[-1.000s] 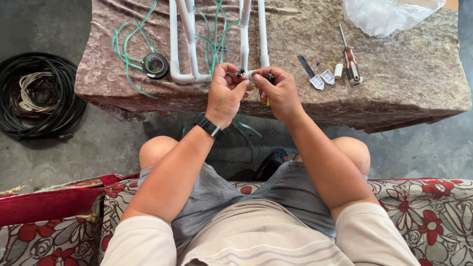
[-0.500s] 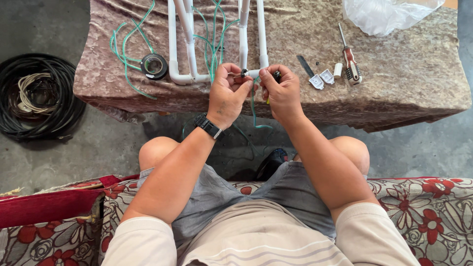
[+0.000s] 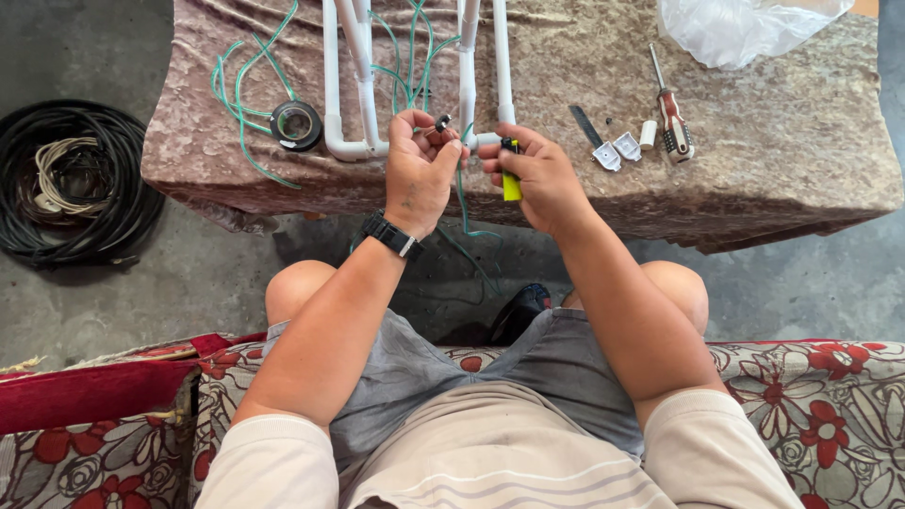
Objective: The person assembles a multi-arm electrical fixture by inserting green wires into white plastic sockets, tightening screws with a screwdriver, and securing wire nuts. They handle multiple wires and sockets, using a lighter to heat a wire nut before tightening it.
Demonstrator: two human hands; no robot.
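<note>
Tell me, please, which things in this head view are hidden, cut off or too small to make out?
- Small dark part in the left hand: too small to identify.
- Yellow tool: mostly covered by the right hand.
- White pipes and clear plastic bag: cut off by the top edge.
- Green wire: its lower end disappears beneath the table edge.

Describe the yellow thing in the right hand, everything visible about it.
The yellow lighter is a small, slim stick of bright, plastic-looking yellow with a dark top end. It stands roughly upright, dark end up, gripped in the right hand, whose fingers hide its sides and base. It is held at the near edge of the cloth-covered table, just right of the left hand.
</note>
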